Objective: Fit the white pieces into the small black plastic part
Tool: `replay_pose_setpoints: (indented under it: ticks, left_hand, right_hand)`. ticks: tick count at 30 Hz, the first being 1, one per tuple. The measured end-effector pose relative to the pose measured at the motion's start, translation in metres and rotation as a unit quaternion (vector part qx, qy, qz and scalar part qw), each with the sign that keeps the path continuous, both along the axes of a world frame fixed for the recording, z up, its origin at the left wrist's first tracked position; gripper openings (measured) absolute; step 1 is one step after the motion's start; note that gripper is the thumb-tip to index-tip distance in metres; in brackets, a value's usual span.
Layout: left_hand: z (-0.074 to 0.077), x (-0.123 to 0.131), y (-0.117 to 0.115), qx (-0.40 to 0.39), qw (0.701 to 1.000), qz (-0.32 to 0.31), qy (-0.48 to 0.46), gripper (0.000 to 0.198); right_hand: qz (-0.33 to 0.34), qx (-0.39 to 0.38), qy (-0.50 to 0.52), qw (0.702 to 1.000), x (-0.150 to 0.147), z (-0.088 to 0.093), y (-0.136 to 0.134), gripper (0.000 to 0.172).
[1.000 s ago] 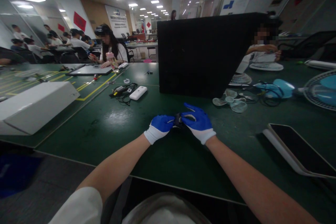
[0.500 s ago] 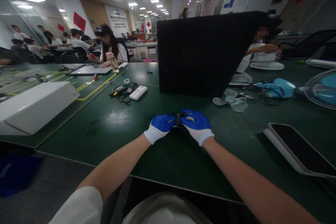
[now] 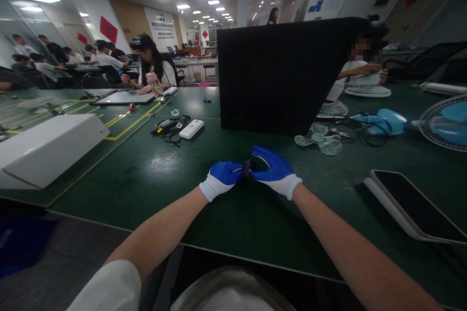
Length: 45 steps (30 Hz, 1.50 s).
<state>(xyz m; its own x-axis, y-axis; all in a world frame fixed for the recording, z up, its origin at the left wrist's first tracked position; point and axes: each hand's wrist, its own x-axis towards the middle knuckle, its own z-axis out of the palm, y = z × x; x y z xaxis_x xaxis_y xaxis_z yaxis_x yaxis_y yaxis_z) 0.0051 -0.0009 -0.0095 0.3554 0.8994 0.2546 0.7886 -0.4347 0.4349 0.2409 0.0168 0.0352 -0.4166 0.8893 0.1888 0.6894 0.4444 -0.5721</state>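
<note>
Both my hands wear blue-coated gloves with white cuffs, over the green table (image 3: 175, 204). Between them is a small dark object (image 3: 247, 169), too small and dark to name. My left hand (image 3: 223, 175) pinches it from the left side. On its right, my right hand (image 3: 273, 167) has its thumb at the object's edge, while the fingers are spread away from it in a wide curve.
Beyond my hands stands a large black box (image 3: 277, 73). A white power bank-like block (image 3: 191, 129) lies beside tangled cables (image 3: 170, 126). Clear fan blades (image 3: 321, 141) are to the right, a tablet-like device (image 3: 416, 204) nearer. A white box (image 3: 54, 146) sits left. Co-workers sit opposite.
My right hand has opened: its fingers have lifted and spread away from the small dark object. My left hand stays closed on it in nearly the same place.
</note>
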Motion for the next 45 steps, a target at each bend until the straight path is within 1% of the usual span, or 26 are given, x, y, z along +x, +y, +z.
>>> replay_pose_setpoints:
  ticks: [2, 6, 10, 12, 13, 16, 18, 20, 21, 23, 25, 26, 27, 28, 29, 31, 33, 35, 37, 41, 45]
  left_hand:
    - [0.002, 0.0, 0.0, -0.007, 1.0, -0.006, 0.019, 0.026]
    - [0.004, 0.003, 0.0, -0.009, 0.999, -0.018, 0.032, 0.029]
    - [0.003, 0.003, 0.002, -0.027, 1.0, -0.001, -0.008, 0.028]
    - [0.002, 0.001, 0.005, -0.041, 0.998, 0.022, -0.042, 0.029]
    - [0.002, -0.002, 0.007, -0.045, 0.997, 0.034, -0.059, 0.029]
    - [-0.001, -0.012, 0.016, -0.038, 0.992, 0.07, -0.101, 0.026]
    - [-0.004, -0.02, 0.024, -0.039, 0.986, 0.097, -0.129, 0.025]
    - [-0.006, -0.026, 0.03, -0.057, 0.975, 0.128, -0.174, 0.026]
    - [-0.007, -0.028, 0.033, -0.068, 0.968, 0.14, -0.198, 0.027]
    - [-0.007, -0.03, 0.036, -0.081, 0.956, 0.156, -0.233, 0.028]
    - [-0.007, -0.031, 0.038, -0.079, 0.954, 0.161, -0.24, 0.028]
    - [-0.007, -0.031, 0.038, -0.075, 0.956, 0.161, -0.235, 0.028]
    - [-0.006, -0.031, 0.038, -0.071, 0.959, 0.157, -0.226, 0.029]
    - [-0.006, -0.031, 0.037, -0.067, 0.962, 0.152, -0.216, 0.029]
    - [-0.006, -0.031, 0.036, -0.065, 0.965, 0.146, -0.206, 0.028]
    - [-0.006, -0.031, 0.035, -0.062, 0.969, 0.134, -0.196, 0.028]
    - [-0.008, -0.03, 0.033, -0.065, 0.972, 0.121, -0.191, 0.027]
    - [-0.009, -0.03, 0.032, -0.063, 0.976, 0.106, -0.181, 0.027]
    - [-0.009, -0.029, 0.031, -0.056, 0.98, 0.091, -0.168, 0.026]
    - [-0.008, -0.028, 0.029, -0.055, 0.982, 0.091, -0.158, 0.024]
    - [-0.008, -0.027, 0.028, -0.071, 0.985, 0.079, -0.135, 0.024]
  right_hand:
    - [-0.009, -0.006, -0.013, 1.0, 0.001, -0.003, 0.003, 0.072]
    - [-0.03, 0.011, -0.017, 0.999, 0.0, -0.009, 0.007, 0.057]
    - [-0.032, 0.022, 0.039, 0.998, 0.004, -0.011, 0.009, 0.044]
    - [-0.059, 0.039, 0.072, 0.995, 0.01, -0.01, 0.014, 0.041]
    - [-0.075, 0.046, 0.071, 0.994, 0.014, -0.009, 0.017, 0.041]
    - [-0.115, 0.038, -0.005, 0.993, 0.025, -0.008, 0.028, 0.041]
    - [-0.12, 0.026, -0.067, 0.99, 0.029, -0.006, 0.031, 0.043]
    - [-0.1, 0.044, -0.096, 0.989, 0.027, -0.003, 0.027, 0.045]
    - [-0.074, 0.062, -0.105, 0.99, 0.024, -0.002, 0.023, 0.046]
    - [0.003, 0.106, -0.127, 0.986, 0.012, 0.002, 0.01, 0.048]
    - [0.098, 0.135, -0.174, 0.97, -0.006, 0.006, -0.004, 0.044]
    - [0.137, 0.138, -0.208, 0.959, -0.015, 0.007, -0.01, 0.041]
    - [0.16, 0.131, -0.245, 0.947, -0.023, 0.009, -0.014, 0.041]
    - [0.16, 0.124, -0.281, 0.938, -0.03, 0.01, -0.017, 0.042]
    - [0.147, 0.116, -0.318, 0.93, -0.035, 0.012, -0.018, 0.044]
    - [0.096, 0.101, -0.379, 0.915, -0.039, 0.014, -0.016, 0.048]
    - [0.046, 0.083, -0.418, 0.903, -0.034, 0.016, -0.009, 0.051]
    - [0.006, 0.062, -0.435, 0.898, -0.024, 0.016, 0.0, 0.052]
    - [-0.034, 0.034, -0.443, 0.895, -0.012, 0.015, 0.008, 0.046]
    - [-0.104, -0.037, -0.455, 0.883, 0.006, 0.012, 0.022, 0.029]
    - [-0.13, -0.058, -0.455, 0.879, 0.017, 0.01, 0.033, 0.023]
